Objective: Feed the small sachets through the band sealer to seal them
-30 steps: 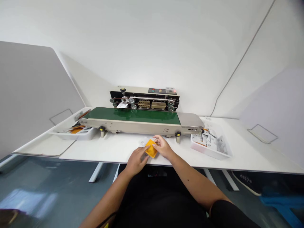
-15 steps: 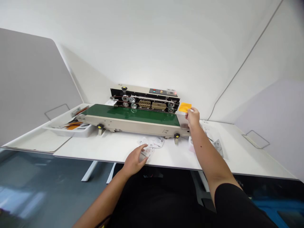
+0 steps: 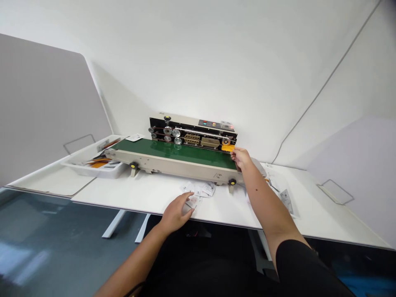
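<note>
My right hand (image 3: pixel 240 159) reaches over the right end of the green conveyor belt (image 3: pixel 173 152) of a beige band sealer (image 3: pixel 193 134). It pinches an orange sachet (image 3: pixel 228 147), whose end lies at the far edge of the belt beside the sealing bands. My left hand (image 3: pixel 176 213) lies at the white table's front edge, its fingers over a small pile of white printed sachets (image 3: pixel 198 193). Whether those fingers grip one is hidden.
A white tray (image 3: pixel 95 171) with orange and white packets stands left of the sealer. A white sheet (image 3: pixel 135 137) lies at the belt's far left. More white packets (image 3: pixel 286 201) lie at the right, partly behind my right arm. Grey partitions flank the table.
My right hand has moved left and down with the orange sachet, from beyond the belt's right end to its far edge. My left hand has barely moved.
</note>
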A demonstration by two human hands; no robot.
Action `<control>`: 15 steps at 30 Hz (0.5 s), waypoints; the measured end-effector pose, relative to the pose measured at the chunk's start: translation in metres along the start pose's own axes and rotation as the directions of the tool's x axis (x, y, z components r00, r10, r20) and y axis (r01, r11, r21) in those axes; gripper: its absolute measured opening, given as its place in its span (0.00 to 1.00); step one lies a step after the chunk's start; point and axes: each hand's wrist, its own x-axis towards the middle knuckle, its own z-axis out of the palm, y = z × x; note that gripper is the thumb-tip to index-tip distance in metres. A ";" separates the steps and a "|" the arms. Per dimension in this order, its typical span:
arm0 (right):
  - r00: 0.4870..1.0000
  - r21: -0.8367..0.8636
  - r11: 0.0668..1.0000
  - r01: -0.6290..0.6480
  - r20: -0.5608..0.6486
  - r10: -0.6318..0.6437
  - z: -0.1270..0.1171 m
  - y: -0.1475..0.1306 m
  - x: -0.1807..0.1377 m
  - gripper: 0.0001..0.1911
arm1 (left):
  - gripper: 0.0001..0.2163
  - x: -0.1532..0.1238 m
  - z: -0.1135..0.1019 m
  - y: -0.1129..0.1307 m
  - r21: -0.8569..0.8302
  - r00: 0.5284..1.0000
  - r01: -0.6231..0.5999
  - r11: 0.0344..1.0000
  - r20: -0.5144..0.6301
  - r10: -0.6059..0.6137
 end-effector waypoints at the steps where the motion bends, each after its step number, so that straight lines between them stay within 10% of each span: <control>1: 1.000 -0.016 1.000 -0.003 0.001 0.003 0.003 -0.001 0.001 0.10 | 0.28 0.000 0.001 -0.001 0.005 1.000 -0.002 1.000 0.004 0.002; 4: 1.000 -0.069 0.998 0.001 -0.002 -0.001 0.009 -0.002 -0.002 0.14 | 0.28 -0.001 0.002 -0.004 0.028 1.000 -0.010 1.000 0.006 0.010; 7: 0.953 -0.285 0.926 0.249 -0.097 -0.286 0.013 0.002 -0.025 0.19 | 0.27 -0.001 0.003 -0.004 0.055 1.000 -0.025 0.998 -0.014 0.026; 11: 0.633 -0.547 0.525 0.652 0.010 -0.774 0.026 0.027 -0.088 0.19 | 0.25 0.000 0.002 -0.002 0.068 0.998 -0.051 0.996 -0.034 0.054; 15: 0.487 -0.372 0.344 0.862 0.421 -0.765 0.049 0.070 -0.152 0.16 | 0.24 0.001 0.000 0.002 0.067 0.997 -0.067 0.996 -0.037 0.069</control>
